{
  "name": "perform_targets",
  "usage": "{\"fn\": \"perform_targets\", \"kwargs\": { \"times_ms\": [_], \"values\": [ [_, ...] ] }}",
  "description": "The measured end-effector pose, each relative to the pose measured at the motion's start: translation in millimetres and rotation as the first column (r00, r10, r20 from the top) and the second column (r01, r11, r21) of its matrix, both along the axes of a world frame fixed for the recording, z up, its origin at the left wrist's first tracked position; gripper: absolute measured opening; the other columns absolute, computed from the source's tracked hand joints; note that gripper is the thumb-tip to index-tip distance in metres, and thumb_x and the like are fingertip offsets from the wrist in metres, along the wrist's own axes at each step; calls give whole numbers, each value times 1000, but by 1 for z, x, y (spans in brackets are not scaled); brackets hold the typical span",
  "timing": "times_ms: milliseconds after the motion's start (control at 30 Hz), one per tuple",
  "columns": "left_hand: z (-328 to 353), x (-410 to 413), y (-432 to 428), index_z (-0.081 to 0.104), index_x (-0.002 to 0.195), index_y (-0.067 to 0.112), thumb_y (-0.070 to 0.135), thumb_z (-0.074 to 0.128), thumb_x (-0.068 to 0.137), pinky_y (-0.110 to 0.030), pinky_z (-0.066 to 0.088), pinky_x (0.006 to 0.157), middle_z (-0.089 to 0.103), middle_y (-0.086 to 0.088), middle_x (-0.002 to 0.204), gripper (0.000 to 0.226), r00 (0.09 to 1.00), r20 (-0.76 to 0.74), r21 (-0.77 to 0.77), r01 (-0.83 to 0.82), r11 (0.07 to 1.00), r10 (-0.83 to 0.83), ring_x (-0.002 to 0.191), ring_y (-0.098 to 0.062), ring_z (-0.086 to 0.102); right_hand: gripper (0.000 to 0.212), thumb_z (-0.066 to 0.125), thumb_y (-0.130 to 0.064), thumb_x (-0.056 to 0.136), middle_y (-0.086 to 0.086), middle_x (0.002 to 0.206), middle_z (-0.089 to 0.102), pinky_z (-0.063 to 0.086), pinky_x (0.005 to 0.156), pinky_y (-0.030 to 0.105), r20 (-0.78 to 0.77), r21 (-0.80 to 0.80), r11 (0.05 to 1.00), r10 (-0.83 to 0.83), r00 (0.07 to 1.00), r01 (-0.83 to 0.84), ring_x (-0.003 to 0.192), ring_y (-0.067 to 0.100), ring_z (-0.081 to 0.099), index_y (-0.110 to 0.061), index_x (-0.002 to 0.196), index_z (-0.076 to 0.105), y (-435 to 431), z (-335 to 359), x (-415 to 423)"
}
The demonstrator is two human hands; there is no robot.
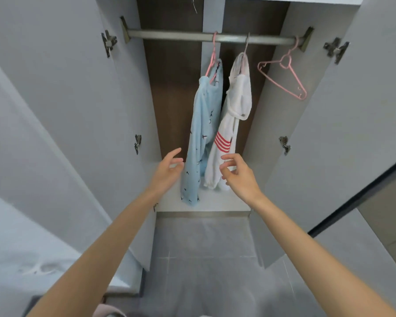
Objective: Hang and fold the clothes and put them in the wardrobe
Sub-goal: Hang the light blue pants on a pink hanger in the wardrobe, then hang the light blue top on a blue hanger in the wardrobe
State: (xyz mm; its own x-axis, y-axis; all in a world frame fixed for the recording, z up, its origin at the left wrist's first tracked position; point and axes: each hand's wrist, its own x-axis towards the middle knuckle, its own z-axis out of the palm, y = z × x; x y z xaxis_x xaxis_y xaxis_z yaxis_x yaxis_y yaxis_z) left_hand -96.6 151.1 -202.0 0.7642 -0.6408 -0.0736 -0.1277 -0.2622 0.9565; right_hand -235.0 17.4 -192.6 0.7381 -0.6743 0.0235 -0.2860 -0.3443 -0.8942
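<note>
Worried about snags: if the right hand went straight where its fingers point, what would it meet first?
Likely the white red-striped garment, just ahead of the right hand; depth is unclear.

A grey tiled floor [206,266] with pale grout lines fills the lower middle of the frame. At the lower left lies a white, faintly creased surface [25,252]. On the right edge a dark strip [357,197] runs slantwise, with a beige panel [389,225] below it. A blurred pinkish shape [111,311] sits at the bottom edge. A thin dark thread [194,5] hangs at the top centre.
</note>
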Motion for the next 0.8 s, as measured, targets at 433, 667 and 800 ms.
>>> {"fn": "perform_targets", "kwargs": {
  "times_ms": [433, 667, 800],
  "values": [
    [-13, -113, 76, 41, 139, 22, 14, 45, 98, -37, 46, 95, 59, -3, 123, 41, 952, 5, 67, 304, 950, -305, 111, -21, 55, 22, 51, -15, 95, -11, 90, 56, 43, 58, 12, 58, 52, 921, -389, 919, 387, 67, 10, 52, -17, 118, 53, 121, -31, -151],
    [-22, -224, 60, 42, 137, 17, 8, 45, 96, -33, 45, 92, 59, -8, 123, 42, 824, -15, 71, 566, 821, -567, 110, -21, 57, 24, 49, -19, 97, 2, 107, 58, 51, 76, 33, 1, 106, 766, -638, 770, 634, 84, 18, 59, -17, 121, 51, 172, -49, -286],
    [-31, -310, 46, 40, 139, 15, 11, 43, 98, -40, 42, 98, 58, -10, 124, 41, 695, -33, 86, 718, 691, -718, 113, -27, 56, 23, 50, -17, 96, 1, 101, 57, 50, 77, 34, -6, 162, 600, -793, 609, 783, 83, 19, 58, -15, 119, 52, 202, -62, -367]
  ]
}}
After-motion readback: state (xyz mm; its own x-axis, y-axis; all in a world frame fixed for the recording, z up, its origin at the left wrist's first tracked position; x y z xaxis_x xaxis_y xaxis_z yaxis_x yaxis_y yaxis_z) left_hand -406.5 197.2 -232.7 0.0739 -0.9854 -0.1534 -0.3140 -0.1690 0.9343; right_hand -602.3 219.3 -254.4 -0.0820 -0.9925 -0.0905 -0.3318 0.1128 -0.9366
